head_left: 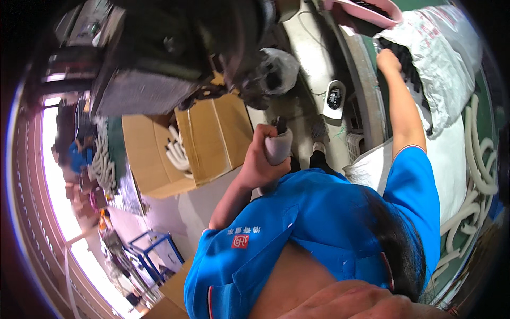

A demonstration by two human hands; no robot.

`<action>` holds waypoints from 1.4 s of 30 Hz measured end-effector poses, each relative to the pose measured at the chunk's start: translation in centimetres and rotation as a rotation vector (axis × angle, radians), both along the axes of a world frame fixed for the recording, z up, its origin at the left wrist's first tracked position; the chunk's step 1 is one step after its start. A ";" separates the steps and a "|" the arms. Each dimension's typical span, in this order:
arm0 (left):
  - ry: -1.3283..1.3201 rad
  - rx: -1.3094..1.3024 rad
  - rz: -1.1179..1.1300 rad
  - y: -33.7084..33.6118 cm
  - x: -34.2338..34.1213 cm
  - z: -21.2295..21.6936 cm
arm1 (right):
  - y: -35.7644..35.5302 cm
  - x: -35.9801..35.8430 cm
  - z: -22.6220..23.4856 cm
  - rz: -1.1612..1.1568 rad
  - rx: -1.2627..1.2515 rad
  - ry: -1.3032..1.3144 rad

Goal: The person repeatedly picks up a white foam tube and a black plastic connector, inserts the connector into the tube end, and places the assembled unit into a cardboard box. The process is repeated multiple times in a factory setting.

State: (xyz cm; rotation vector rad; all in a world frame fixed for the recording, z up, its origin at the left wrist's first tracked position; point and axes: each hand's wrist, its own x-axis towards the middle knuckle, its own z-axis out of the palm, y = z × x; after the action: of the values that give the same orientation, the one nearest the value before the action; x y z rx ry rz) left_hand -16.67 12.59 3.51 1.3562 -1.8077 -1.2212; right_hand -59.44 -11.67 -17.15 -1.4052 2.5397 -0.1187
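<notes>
My left hand [263,158] is closed around a thick pale grey tube [279,147] in front of my blue shirt. A black piece [280,124] sticks out of the tube's upper end, and the lower part is hidden by my fingers. My right arm reaches out to the far right. There my right hand [389,61] is curled at the mouth of a white plastic bag [443,58], beside black pieces [406,66] inside it. Its fingertips are hidden, so what they hold does not show.
A cardboard box [218,138] with pale curved tubes [178,154] stands at the left. Dark machinery [175,48] looms above it. A pink tub [380,13] lies far right, a white dish of black parts [334,100] ahead. More pale tubes [481,170] lie along the right edge.
</notes>
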 end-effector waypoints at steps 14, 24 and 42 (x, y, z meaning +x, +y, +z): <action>0.141 -0.021 -0.109 1.2 -0.4 1.6 | 19.6 21.1 22.4 0.439 -0.234 -1.800; 0.163 0.029 -0.225 2.2 1.3 2.0 | 20.3 22.7 23.7 0.630 -0.180 -1.798; 0.508 0.286 -0.298 2.1 7.6 -0.4 | 18.8 26.4 18.2 1.162 -0.926 -0.992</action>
State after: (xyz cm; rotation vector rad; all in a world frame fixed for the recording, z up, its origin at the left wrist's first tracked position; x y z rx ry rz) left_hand -9.04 14.72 3.13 0.8149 -1.5379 -1.8443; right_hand -32.99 7.16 1.05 -2.0719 0.6276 -1.4075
